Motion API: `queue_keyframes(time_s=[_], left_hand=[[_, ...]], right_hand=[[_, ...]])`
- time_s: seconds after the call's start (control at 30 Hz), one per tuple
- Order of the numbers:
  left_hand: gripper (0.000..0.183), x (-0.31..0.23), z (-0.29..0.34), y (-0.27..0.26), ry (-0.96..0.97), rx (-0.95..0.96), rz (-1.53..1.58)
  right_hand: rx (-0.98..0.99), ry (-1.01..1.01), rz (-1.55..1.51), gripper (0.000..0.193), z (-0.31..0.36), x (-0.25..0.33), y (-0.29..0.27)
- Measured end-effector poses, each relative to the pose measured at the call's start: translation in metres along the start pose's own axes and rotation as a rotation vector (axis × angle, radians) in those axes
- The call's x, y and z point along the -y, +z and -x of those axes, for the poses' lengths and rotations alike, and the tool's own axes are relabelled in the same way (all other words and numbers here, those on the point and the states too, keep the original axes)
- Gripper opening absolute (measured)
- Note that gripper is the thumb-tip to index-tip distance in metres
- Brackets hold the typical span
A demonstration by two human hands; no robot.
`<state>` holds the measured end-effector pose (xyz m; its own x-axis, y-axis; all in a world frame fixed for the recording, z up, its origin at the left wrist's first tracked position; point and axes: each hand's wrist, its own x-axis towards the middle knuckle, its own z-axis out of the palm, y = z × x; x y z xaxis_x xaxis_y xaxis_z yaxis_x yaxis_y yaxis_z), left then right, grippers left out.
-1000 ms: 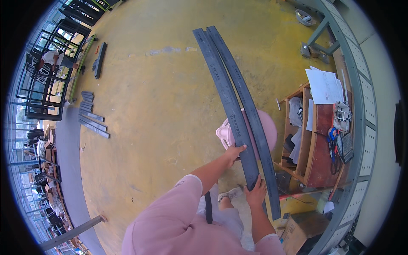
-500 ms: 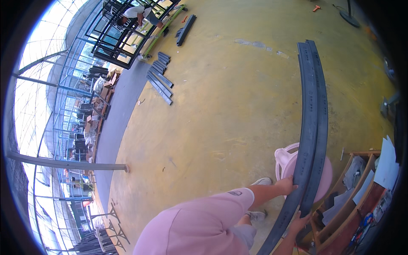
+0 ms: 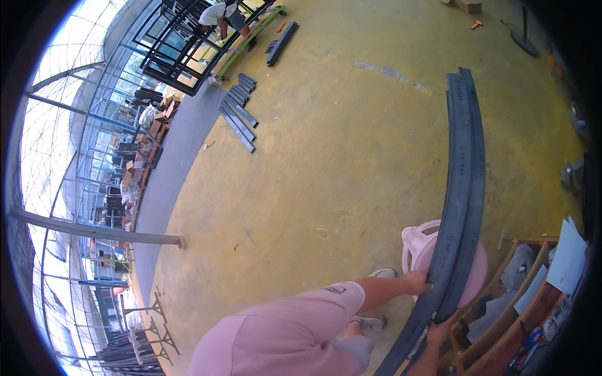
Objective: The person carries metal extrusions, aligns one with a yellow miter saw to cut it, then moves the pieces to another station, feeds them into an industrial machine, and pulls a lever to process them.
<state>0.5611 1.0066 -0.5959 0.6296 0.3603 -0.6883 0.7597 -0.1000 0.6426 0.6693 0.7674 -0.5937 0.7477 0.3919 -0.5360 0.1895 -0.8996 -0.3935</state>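
Now both hands are at work on the long dark bars, which lie side by side, touching along much of their length, and run across a pink chair (image 3: 475,279). On the near side, the left hand (image 3: 416,283) grips the left bar (image 3: 456,163) by its outer edge, right beside the chair. Lower down, the right hand (image 3: 441,329) is up against the near end of the right bar (image 3: 476,182); its fingers are partly hidden, so how firmly they close cannot be told. At the far end, the right bar pokes out just past the left one, while the left bar runs on past the right hand toward the lower edge of view. Close by on the right stands a wooden shelf (image 3: 536,243), white paper (image 3: 566,257) at its side. Well across the yellow floor (image 3: 313,169), short grey lengths (image 3: 238,128) lie in a row, and beyond them a co-worker (image 3: 217,15) bends over a black frame (image 3: 182,81).
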Motion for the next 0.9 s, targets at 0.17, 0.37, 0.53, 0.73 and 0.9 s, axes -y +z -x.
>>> queue_keyframes(time_s=[0.17, 0.37, 0.53, 0.73, 0.9], left_hand=[[0.050, 0.069, 0.026, -0.017, 0.006, -0.119, 0.046], [0.038, 0.152, 0.077, -0.082, -0.168, -0.202, -0.104], [0.035, 0.122, 0.136, -0.091, -0.250, -0.248, 0.099], [0.038, 0.040, 0.193, -0.053, -0.069, -0.112, 0.406], [0.052, -0.026, 0.249, 0.007, 0.201, 0.105, 0.724]], right_hand=[[-0.009, 0.046, 0.029, 0.105, 0.006, 0.000, -0.028], [-0.149, -0.105, 0.064, 0.101, 0.033, -0.040, -0.047], [-0.144, 0.021, 0.069, 0.102, 0.105, -0.035, -0.087], [-0.299, -0.060, 0.036, 0.096, 0.203, -0.035, -0.130], [-0.261, -0.189, -0.172, 0.096, 0.310, -0.001, -0.165]])
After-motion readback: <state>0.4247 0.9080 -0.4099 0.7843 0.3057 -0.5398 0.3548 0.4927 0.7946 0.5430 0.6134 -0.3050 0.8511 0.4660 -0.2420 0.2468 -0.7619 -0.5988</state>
